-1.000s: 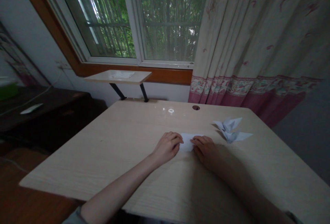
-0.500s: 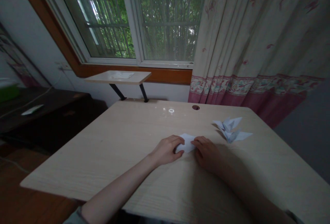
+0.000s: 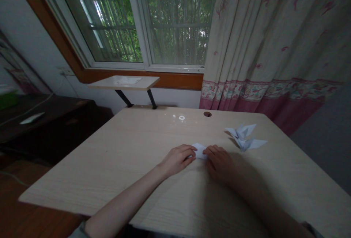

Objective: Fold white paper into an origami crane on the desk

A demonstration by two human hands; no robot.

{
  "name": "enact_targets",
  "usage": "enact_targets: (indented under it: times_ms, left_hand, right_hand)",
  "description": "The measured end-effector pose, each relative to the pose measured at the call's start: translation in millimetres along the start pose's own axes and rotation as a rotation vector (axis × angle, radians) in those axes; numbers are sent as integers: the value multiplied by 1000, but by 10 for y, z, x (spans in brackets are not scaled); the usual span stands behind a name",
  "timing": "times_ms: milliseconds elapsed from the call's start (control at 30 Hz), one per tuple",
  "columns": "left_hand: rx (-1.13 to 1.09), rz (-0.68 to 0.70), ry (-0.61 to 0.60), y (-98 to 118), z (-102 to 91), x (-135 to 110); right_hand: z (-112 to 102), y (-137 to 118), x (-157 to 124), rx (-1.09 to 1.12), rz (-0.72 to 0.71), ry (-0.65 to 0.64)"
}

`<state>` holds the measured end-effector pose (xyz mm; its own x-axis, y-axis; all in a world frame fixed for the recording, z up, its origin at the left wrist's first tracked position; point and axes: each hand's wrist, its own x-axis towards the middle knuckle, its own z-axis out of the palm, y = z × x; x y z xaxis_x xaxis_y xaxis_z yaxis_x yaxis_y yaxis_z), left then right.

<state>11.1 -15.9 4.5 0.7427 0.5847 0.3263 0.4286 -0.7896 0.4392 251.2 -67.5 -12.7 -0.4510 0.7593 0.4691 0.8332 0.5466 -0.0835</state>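
Observation:
A small white folded paper (image 3: 200, 150) lies on the light wooden desk (image 3: 131, 157), between my two hands. My left hand (image 3: 177, 159) has its fingers curled, with the fingertips pressing the paper's left edge. My right hand (image 3: 219, 162) is closed too, its fingertips pinching the paper's right edge. Most of the paper is covered by my fingers. Two finished white paper cranes (image 3: 245, 137) sit on the desk to the right, a short way past my right hand.
A cable hole (image 3: 207, 114) sits near the desk's far edge. A small raised shelf (image 3: 124, 82) stands at the back left under the window. A floral curtain (image 3: 268, 48) hangs at the right. A dark cabinet (image 3: 41, 121) stands to the left.
The visible part of the paper has shrunk as my left fingers folded its left side inward. Both hands stayed close together at the same spot.

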Motion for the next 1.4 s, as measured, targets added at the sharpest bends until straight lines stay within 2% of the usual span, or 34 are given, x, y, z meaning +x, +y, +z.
enact_targets:
  times_ms: [167, 400, 700, 1000, 1200, 1400]
  left_hand:
    - [-50, -1, 13, 10, 3, 3]
    - [-103, -13, 37, -6, 35, 1]
    - [-65, -82, 87, 12, 88, 16]
    - [27, -123, 67, 49, 87, 48]
    - [-30, -126, 49, 7, 83, 56]
    - [-76, -84, 25, -55, 37, 55]
  right_hand:
    - [-19, -33, 16, -1, 22, -17]
    - [113, 37, -17, -7, 43, -12]
    - [50, -48, 67, 10, 108, 9]
    - [85, -107, 66, -87, 103, 39]
    - [120, -79, 64, -20, 151, 77]
    - [86, -51, 88, 68, 170, 28]
